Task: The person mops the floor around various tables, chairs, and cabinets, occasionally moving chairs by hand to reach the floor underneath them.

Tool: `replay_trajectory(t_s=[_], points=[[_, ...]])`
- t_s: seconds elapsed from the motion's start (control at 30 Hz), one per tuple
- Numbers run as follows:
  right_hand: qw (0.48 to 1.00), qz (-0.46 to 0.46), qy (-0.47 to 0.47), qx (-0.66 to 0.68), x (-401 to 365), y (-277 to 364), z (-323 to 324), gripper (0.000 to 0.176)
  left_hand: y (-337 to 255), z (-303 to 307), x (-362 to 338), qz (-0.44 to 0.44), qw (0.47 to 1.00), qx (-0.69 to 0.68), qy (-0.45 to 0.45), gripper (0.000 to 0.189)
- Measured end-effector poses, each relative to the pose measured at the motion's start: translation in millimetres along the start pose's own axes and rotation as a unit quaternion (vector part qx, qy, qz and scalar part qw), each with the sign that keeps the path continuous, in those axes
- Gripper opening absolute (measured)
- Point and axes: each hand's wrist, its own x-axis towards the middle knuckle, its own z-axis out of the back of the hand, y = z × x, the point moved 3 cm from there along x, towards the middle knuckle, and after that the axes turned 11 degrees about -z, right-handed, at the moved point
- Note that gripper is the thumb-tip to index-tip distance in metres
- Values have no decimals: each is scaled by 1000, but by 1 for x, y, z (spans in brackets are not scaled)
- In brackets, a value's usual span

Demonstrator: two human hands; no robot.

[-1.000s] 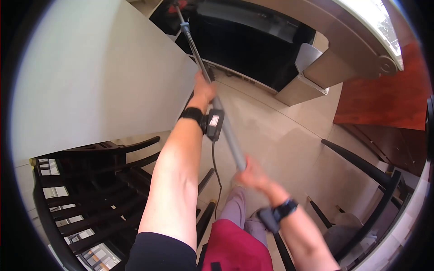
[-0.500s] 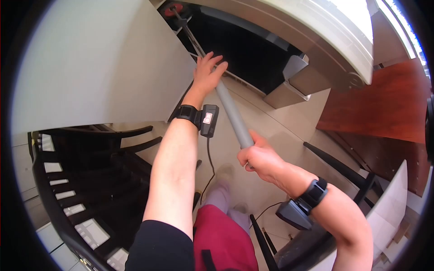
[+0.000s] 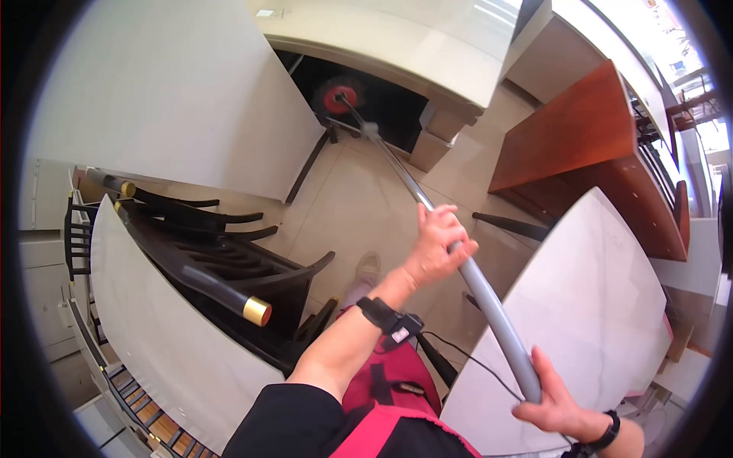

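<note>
A long grey pole (image 3: 500,320) runs diagonally from the lower right up to the left, thinning into a metal rod (image 3: 405,177). At its far end is a round red head (image 3: 340,99) with a blurred dark fringe, in the dark opening under a white cabinet. My left hand (image 3: 441,244) is closed around the pole about halfway along. Lower down, my right hand (image 3: 556,401) grips the thick near end, its thumb along the side. Each wrist wears a black strap; a small dark device (image 3: 402,330) sits at the left one.
The cream cabinet (image 3: 382,46) overhangs the dark gap. A white panel (image 3: 168,99) stands at left. Dark chairs (image 3: 229,259) and a pale tabletop (image 3: 153,328) lie on the left; a marble-look top (image 3: 588,305) and a reddish wooden piece (image 3: 573,145) are on the right.
Both my hands and the pole have drawn back toward me, down and right. The red head now shows nearer the front of the opening. My view has shifted back, showing more furniture.
</note>
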Motion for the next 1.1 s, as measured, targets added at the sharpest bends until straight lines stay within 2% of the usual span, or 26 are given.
replay_trajectory(t_s=[0.03, 0.1, 0.13, 0.2, 0.23, 0.27, 0.3, 0.33, 0.4, 0.5, 0.53, 0.6, 0.67, 0.73, 0.8, 0.93, 1.0, 1.07, 1.1], points=[[994, 12, -5, 107, -34, 1, 2, 95, -26, -4, 3, -23, 1000, -10, 5, 32], [947, 44, -11, 318, -87, 2, -3, 86, -67, -5, 9, -67, 997, -23, 15, 29], [957, 114, -132, 230, -105, 2, -7, 71, -81, -7, 10, -71, 996, -38, 39, 29], [942, 216, -217, 136, -131, -2, -17, 68, -101, -10, 14, -79, 991, -67, 86, 30], [929, 262, -252, 65, -139, 3, -19, 65, -115, -9, 12, -70, 993, -58, 78, 32], [911, 302, -281, -5, -148, 7, -22, 62, -126, -10, 6, -76, 993, -62, 70, 34], [849, 396, -348, -33, -155, 11, -28, 50, -133, -10, 3, -85, 992, -64, 60, 36], [898, 307, -263, 176, -156, 20, -22, 36, -136, -7, 5, -100, 992, -63, 52, 38], [848, 402, -335, 78, -155, 23, -24, 34, -137, -5, 8, -99, 990, -74, 66, 34], [865, 210, -405, 209, -130, 50, -25, 33, -110, -3, 29, -129, 987, -68, 70, 25], [885, 215, -400, 108, -120, 34, -29, 42, -93, -1, 39, -132, 988, -61, 58, 25], [876, 285, -386, -44, -63, 3, -40, 57, -47, 1, 52, -138, 989, -47, 35, 24], [748, 381, -501, -208, 10, 47, -22, 35, 18, 5, 63, -120, 990, 49, 50, 28], [824, 272, -494, 54, 80, 35, -46, 31, 78, 20, 73, -97, 984, 124, 79, 31], [792, 313, -498, 163, 131, 63, -41, 32, 117, 47, 84, -107, 975, 184, 65, 22], [818, 306, -412, 260, 204, 106, -17, 33, 172, 112, 113, -88, 959, 246, 108, 20], [811, 296, -406, 300, 234, 125, -10, 34, 192, 141, 117, -16, 979, 200, 42, 42], [810, 260, -337, 405, 257, 142, -9, 36, 198, 168, 115, 24, 970, 238, 48, 33], [804, 239, -299, 455, 265, 146, -7, 37, 204, 177, 111, 68, 976, 209, 7, 40]])
